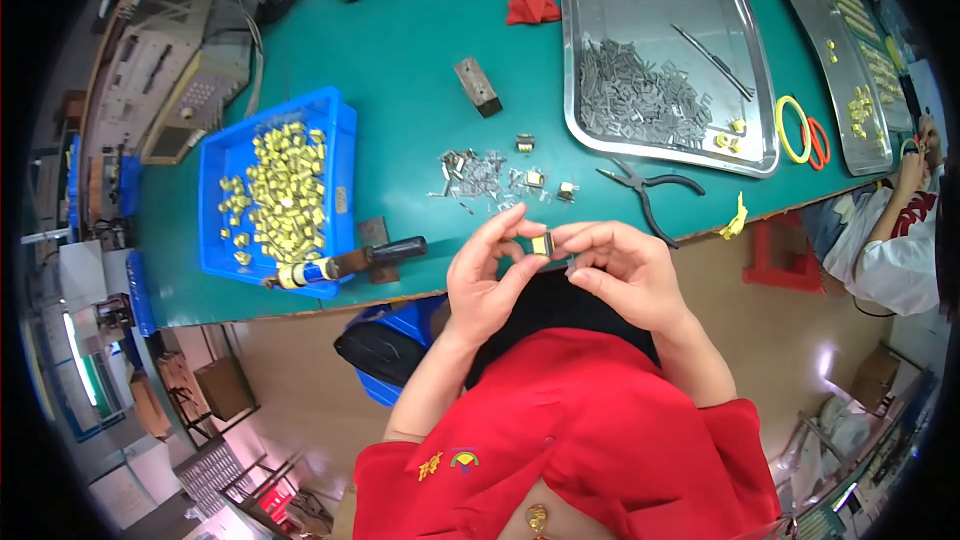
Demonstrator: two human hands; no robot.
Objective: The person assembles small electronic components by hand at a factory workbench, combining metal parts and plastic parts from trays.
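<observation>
My left hand (488, 278) pinches a small yellow-taped transformer (542, 244) with dark core sides between thumb and fingertips, just past the table's front edge. Close beside it, my right hand (632, 275) has its fingers curled and the thumb pressed toward them. A tiny greyish piece shows at those fingertips, too small to name, and the index finger reaches to the transformer's side. Ahead of both hands lies a loose pile of small shiny metal clips (472, 175). Near it are similar transformers, one with a dark core (524, 143) and another (567, 191) farther right.
A blue bin (346, 155) of yellow-wrapped parts stands left, with a black-handled tool (395, 250) across its near corner. Right are pliers (642, 185) and a metal tray (672, 158) of grey core pieces. A metal block (477, 87) lies ahead. A co-worker's arm (905, 185) shows far right.
</observation>
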